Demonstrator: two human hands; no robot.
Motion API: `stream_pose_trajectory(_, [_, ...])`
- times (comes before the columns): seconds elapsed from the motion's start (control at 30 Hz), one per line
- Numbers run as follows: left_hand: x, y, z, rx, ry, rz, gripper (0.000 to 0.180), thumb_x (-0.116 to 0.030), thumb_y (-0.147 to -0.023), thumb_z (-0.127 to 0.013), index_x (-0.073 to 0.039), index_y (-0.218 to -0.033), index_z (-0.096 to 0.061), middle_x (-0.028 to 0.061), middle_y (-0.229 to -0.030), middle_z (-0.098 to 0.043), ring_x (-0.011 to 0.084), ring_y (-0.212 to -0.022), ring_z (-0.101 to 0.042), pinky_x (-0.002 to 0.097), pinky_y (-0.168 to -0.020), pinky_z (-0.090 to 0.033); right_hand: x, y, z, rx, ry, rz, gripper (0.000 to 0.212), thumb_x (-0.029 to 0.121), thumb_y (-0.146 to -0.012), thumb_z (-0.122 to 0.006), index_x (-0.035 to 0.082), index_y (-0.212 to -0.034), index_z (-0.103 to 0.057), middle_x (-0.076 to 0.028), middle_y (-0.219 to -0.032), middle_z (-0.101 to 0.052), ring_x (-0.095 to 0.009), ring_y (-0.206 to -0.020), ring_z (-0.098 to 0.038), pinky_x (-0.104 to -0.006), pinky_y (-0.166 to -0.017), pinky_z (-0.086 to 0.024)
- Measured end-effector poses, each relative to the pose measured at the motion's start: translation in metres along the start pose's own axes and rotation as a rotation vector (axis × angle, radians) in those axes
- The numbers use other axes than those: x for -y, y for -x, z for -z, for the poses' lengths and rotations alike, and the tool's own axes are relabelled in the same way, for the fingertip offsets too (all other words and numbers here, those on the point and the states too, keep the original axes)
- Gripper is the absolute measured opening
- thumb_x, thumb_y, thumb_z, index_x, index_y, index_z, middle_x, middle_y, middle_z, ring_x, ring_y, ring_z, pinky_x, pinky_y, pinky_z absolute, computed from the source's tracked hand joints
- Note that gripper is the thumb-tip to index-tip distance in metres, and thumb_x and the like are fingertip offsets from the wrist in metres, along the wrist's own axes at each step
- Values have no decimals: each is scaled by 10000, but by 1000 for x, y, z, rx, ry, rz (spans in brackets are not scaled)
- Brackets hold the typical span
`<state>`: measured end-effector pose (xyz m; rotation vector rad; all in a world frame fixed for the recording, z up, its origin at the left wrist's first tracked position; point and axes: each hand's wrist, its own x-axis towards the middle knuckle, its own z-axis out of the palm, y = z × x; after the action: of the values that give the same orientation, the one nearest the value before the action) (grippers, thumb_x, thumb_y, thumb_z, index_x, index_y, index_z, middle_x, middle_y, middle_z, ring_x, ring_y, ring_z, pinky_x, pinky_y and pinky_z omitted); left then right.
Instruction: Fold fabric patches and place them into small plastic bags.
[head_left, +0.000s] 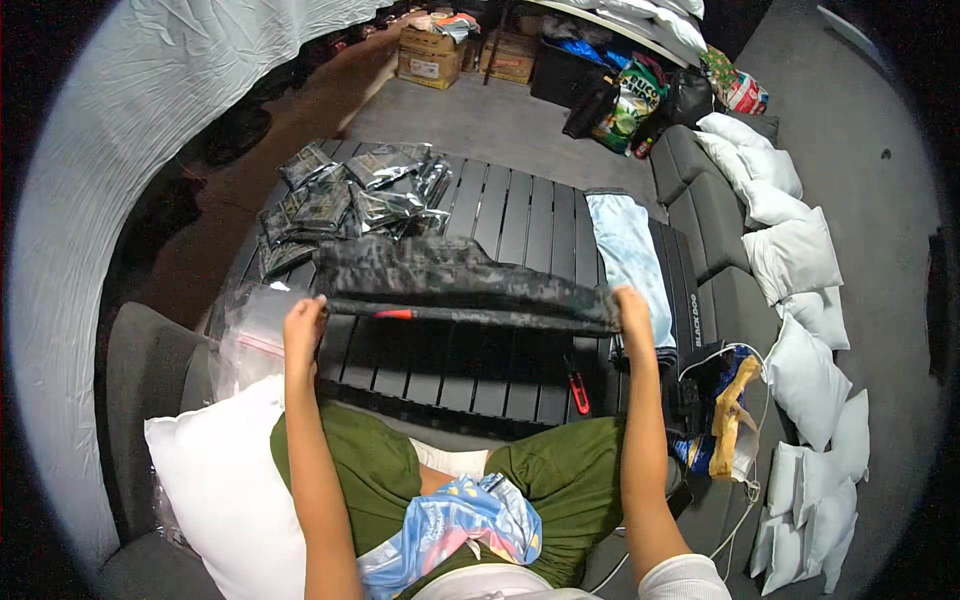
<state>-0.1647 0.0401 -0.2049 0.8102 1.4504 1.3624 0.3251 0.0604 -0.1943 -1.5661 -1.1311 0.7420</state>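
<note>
A person seated at a black slatted table (pixel 560 250) holds a long, dark, camouflage-patterned cloth (pixel 430 265) in front of the body, one end in each bare hand. The left hand (pixel 303 328) grasps the cloth's left end near the table's left edge; the right hand (pixel 631 312) grips the opposite end toward the table's right edge. The fingers of both hands are curled in a pinch on the fabric, though the exact placing of the fingertips is too small to make out.

The cloth's long axis runs from side to side, roughly parallel to the table's near edge and square to the slats. Its lower border is drawn nearly straight between the two grips, with a small red strip (pixel 393 314) showing left of centre. The wider mottled panel lies on the far side of that line, away from the person. Neither hand is nearer to the cloth: each has its own end, and the middle is unsupported by fingers. Whether the far panel touches the tabletop cannot be told.

Toward the table's far left corner, dark packages in shiny clear film (pixel 350 195) sit in a heap just beyond the cloth. Along the right edge, beside the right hand, lies a pale blue-and-white strip of fabric (pixel 632 245). A slim red-and-black hand tool (pixel 578 392) rests by the near edge, right of centre, closer to the right hand than to the left.
</note>
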Motion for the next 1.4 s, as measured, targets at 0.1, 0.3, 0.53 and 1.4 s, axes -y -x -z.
stream_pose_trajectory(0.1, [31, -3, 18, 291, -923, 208, 261, -272, -669, -676, -48, -599, -562, 37, -582, -590, 141, -496, -546, 295, -478, -428, -29, 9, -11, 379, 415, -183, 343, 330, -718, -650, -7, -755, -596, -66, -670, -574, -146, -642, -526, -268, -613, -423])
stream_pose_trajectory(0.3, [57, 6, 3, 482, -1241, 333, 347, -361, -618, -712, -50, -756, -646, 91, -683, -637, 228, -686, -622, 340, -647, -472, -56, 14, -25, 380, 745, -98, 391, 373, -606, -733, 18, -723, -621, -136, -690, -622, -256, -667, -612, -336, -632, -461])
stream_pose_trajectory(0.53, [37, 22, -16, 0, -1359, 246, 522, -510, -643, -649, -28, -843, -637, 125, -812, -647, 281, -855, -610, 384, -736, -464, -78, 9, -29, 339, 365, -332, 243, 235, -683, -697, 8, -699, -610, -35, -641, -590, -111, -577, -527, -256, -545, -412])
stream_pose_trajectory(1.4, [-6, 9, -9, -182, -162, -320, 192, -186, -777, -649, -50, -849, -534, -35, -654, -485, 41, -597, -412, 174, -529, -333, -16, 16, 30, 91, -546, -170, 81, 124, -809, -575, 50, -835, -557, 0, -780, -569, -97, -763, -526, -219, -708, -404])
